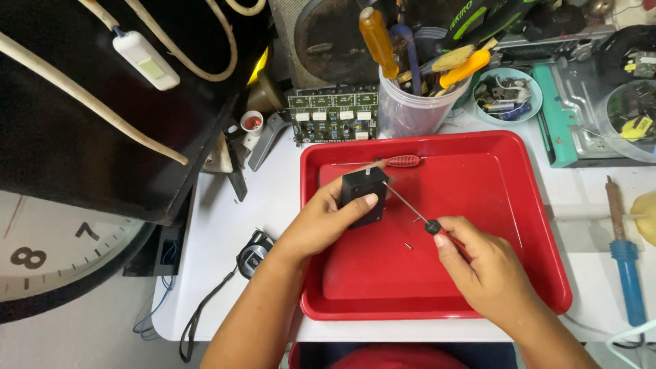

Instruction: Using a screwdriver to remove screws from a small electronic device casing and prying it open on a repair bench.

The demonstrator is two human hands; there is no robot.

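- My left hand (326, 220) wraps its fingers shut around a small black box (364, 196), holding it just above the red tray (478, 287).
- My right hand (482, 270) pinches closed on a red-handled screwdriver (424, 222), its tip at the box's upper edge.
- I judge I'm working a screw there, though the screw itself is too small to see.
- Next calls for a steady box and a tip kept square.
- Loose screws (408, 246) lie in the tray; a second screwdriver (393, 162) rests behind.
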